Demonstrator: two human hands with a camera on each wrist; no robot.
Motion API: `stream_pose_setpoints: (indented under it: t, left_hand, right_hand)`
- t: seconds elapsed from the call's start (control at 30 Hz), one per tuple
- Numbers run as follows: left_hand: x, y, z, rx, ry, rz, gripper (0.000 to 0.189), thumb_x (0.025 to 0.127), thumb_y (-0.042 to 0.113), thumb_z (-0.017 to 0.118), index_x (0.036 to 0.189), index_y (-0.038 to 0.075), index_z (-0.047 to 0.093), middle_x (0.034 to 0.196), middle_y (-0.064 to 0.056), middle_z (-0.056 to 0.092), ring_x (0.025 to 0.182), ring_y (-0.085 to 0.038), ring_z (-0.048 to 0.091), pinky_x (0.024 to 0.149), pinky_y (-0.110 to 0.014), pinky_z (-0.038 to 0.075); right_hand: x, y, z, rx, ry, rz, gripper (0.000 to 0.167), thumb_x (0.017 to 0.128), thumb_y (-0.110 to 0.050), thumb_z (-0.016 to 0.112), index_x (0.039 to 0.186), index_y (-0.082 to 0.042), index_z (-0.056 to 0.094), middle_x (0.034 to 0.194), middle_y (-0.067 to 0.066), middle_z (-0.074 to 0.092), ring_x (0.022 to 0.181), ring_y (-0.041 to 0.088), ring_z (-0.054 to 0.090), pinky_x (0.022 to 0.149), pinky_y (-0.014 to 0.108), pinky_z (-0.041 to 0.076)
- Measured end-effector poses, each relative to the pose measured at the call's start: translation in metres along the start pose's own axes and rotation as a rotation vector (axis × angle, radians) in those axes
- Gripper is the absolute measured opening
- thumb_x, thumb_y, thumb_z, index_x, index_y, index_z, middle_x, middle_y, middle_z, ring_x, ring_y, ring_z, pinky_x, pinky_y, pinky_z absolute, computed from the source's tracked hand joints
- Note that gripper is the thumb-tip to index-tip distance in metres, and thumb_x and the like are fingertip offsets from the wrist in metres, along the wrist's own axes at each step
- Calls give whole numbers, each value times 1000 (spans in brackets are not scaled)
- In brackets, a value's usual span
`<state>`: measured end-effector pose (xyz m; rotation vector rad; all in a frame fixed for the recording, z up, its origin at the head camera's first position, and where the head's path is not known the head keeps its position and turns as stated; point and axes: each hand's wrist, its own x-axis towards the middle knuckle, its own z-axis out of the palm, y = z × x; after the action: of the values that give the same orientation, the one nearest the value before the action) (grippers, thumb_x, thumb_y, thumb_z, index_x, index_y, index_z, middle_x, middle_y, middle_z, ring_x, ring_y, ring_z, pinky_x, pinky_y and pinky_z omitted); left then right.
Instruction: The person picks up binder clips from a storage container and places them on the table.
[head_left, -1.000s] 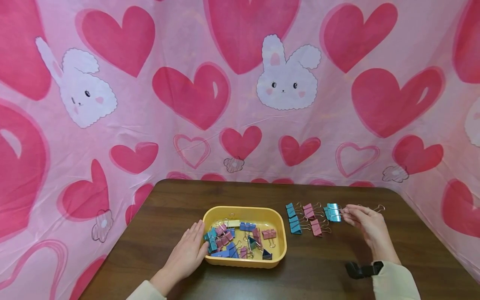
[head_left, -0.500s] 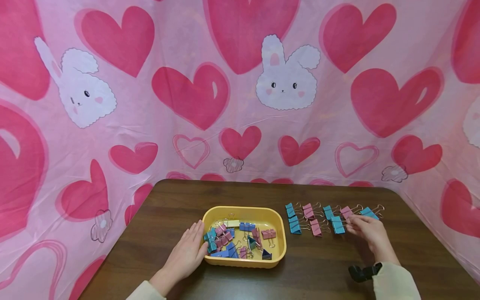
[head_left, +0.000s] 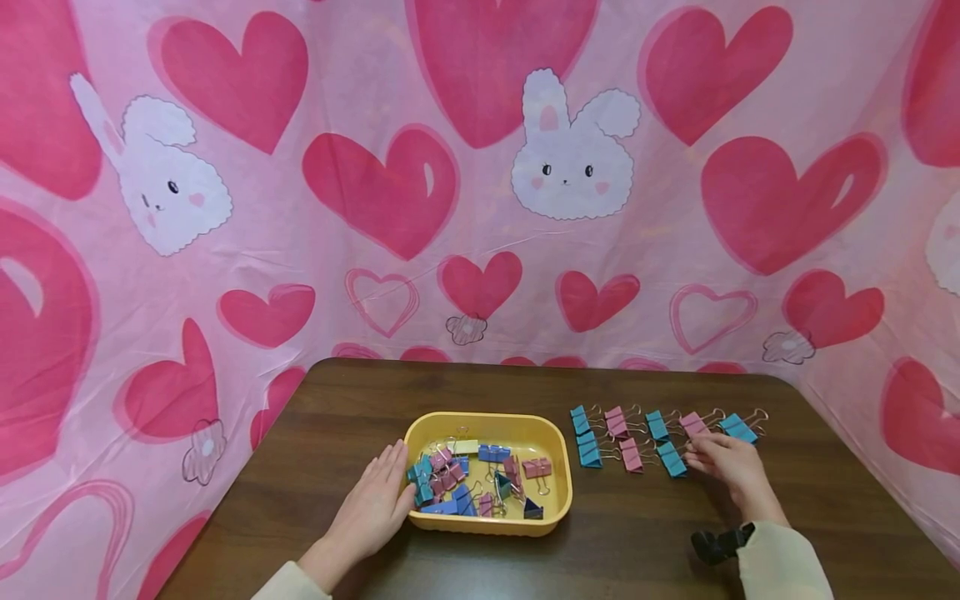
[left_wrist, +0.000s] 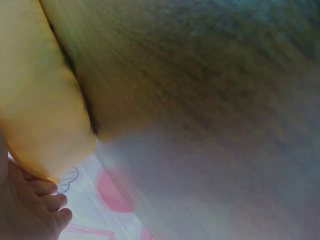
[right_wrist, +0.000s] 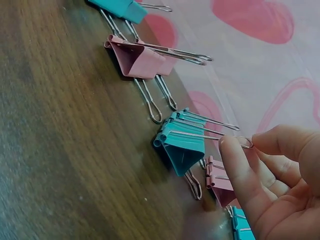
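My right hand point(head_left: 733, 468) pinches the wire handle of a teal binder clip point(head_left: 671, 459) between thumb and finger, at the right end of the front row. In the right wrist view, the teal clip point(right_wrist: 184, 150) sits on the table close in front of another teal clip. Beside it stands a pink binder clip point(right_wrist: 132, 59). My left hand point(head_left: 375, 502) lies with fingers straight against the left side of a yellow bin point(head_left: 487, 526). Inside the bin, blue, pink, teal and dark binder clips, such as a pink one point(head_left: 537, 468), lie jumbled.
Behind the held clip runs a back row of teal and pink clips, ending at a teal clip point(head_left: 738, 427). A pink clip point(head_left: 631, 456) stands left of it. A heart-patterned cloth point(head_left: 480, 208) hangs behind the wooden table point(head_left: 615, 550).
My right hand has brought the teal clip down from over the back row to the front row, right of the front pink clip. My left hand stays against the bin.
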<state>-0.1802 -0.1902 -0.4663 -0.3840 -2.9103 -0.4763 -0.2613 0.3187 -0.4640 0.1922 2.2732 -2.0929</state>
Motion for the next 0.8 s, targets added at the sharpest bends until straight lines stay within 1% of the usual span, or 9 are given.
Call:
stream_pose_setpoints:
  t: [0.3, 0.47, 0.57, 0.67, 0.7, 0.77, 0.8]
  left_hand:
    - [0, -1, 2, 6, 6, 11, 60, 93, 29, 49, 139, -6, 33, 144, -19, 31, 132, -32, 27, 106, -46, 21]
    - [0, -1, 1, 6, 4, 10, 60, 93, 29, 49, 139, -6, 33, 144, -19, 31, 132, -32, 26, 107, -46, 21]
    - [-1, -1, 1, 6, 4, 11, 59, 93, 29, 48, 139, -6, 33, 144, -19, 30, 132, -32, 26, 107, -45, 21]
    - [-1, -1, 1, 5, 5, 12, 60, 94, 29, 48, 139, -6, 32, 144, -19, 30, 133, -32, 26, 107, -45, 21]
    - [-1, -1, 1, 5, 6, 13, 60, 94, 29, 48, 139, -6, 32, 144, -19, 30, 132, -32, 26, 107, -46, 21]
    - [-1, -1, 1, 6, 8, 15, 60, 94, 29, 49, 139, -6, 32, 144, -19, 30, 132, -32, 26, 107, -46, 21]
    - [-1, -1, 1, 6, 11, 18, 60, 93, 29, 49, 139, -6, 32, 144, -19, 31, 132, -32, 26, 107, -46, 22]
  right_hand:
    - [0, 0, 4, 9, 15, -8, 38, 93, 0, 46, 117, 28, 37, 80, 9, 65, 69, 15, 66, 67, 31, 54]
    - [-2, -2, 4, 21, 20, 1, 40, 93, -1, 48, 118, 27, 36, 80, 8, 65, 69, 15, 66, 67, 31, 54]
    - [-3, -5, 3, 46, 38, 6, 39, 92, -2, 50, 118, 25, 39, 79, 5, 65, 69, 15, 66, 67, 30, 54]
    - [-4, -9, 1, 76, 53, -5, 30, 92, -5, 52, 113, 16, 50, 79, 2, 65, 69, 14, 66, 67, 29, 54]
    - [-5, -11, 1, 85, 58, -12, 24, 92, -6, 52, 109, 10, 56, 79, 1, 65, 70, 14, 66, 68, 28, 54]
    - [-6, -16, 1, 102, 55, -35, 17, 92, -8, 54, 104, 2, 60, 79, -1, 65, 71, 13, 66, 68, 28, 54]
    - [-6, -19, 2, 116, 48, -44, 12, 92, -8, 54, 99, -5, 63, 79, -2, 65, 71, 13, 66, 68, 27, 54]
